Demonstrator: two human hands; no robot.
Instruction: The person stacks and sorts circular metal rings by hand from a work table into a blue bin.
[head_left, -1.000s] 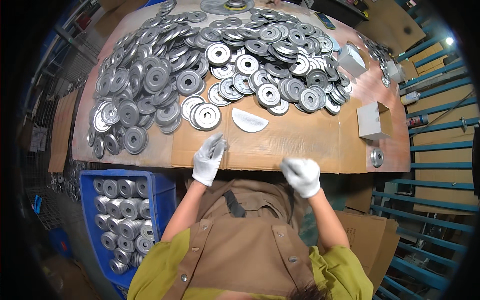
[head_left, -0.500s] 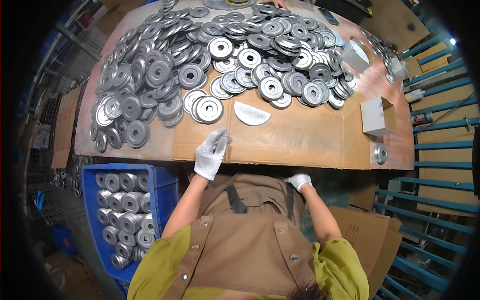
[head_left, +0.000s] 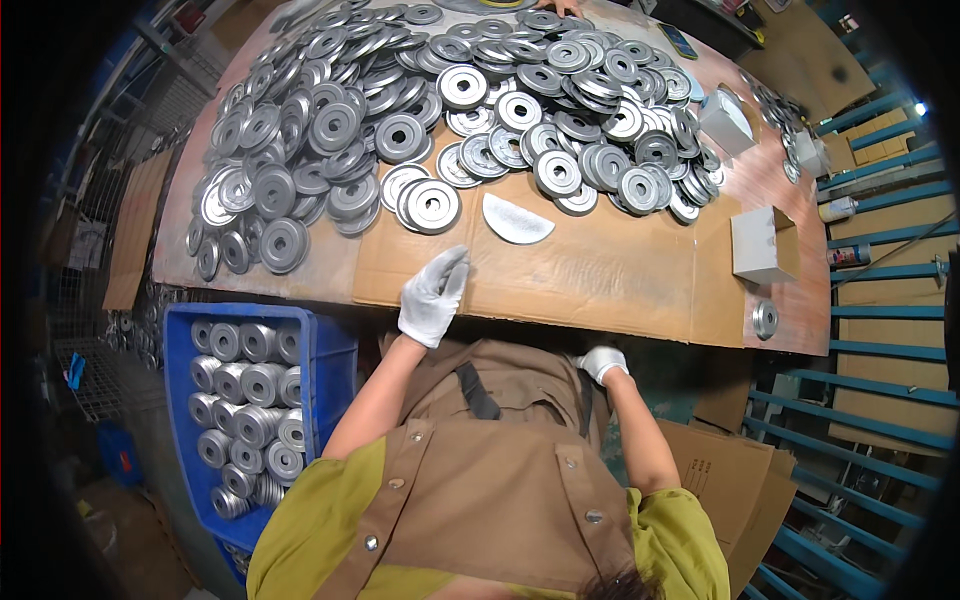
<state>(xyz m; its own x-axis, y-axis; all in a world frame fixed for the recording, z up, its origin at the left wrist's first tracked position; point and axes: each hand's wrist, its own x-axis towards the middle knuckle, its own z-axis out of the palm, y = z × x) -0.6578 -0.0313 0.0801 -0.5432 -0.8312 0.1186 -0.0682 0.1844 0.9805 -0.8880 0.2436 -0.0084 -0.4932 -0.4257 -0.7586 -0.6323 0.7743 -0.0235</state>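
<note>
My left hand [head_left: 433, 297], in a white glove, hovers at the near edge of a cardboard sheet [head_left: 610, 280] on the table. Its fingers are stretched out and hold nothing. Just beyond it lie a white half-round pad [head_left: 518, 219] and a few flat metal discs with centre holes, the nearest a bright disc [head_left: 433, 206]. My right hand [head_left: 602, 363], also gloved, rests low beside my lap at the table's edge. Its fingers look loosely extended, partly in shadow, and no object shows in it. A large heap of grey metal discs [head_left: 335, 128] covers the far side of the table.
At my left stands a blue crate [head_left: 312, 390] with stacked discs inside. A white open box [head_left: 763, 245] and a single metal part [head_left: 765, 319] are on the table's right. Further back lie another white box [head_left: 727, 120] and a phone [head_left: 677, 41]. Another person's hand [head_left: 560, 7] shows at the far edge.
The whole view has shifted slightly, table and crate with it. My left hand stays near the cardboard's front edge, its fingers still extended. The discs, pad and right hand keep their places.
</note>
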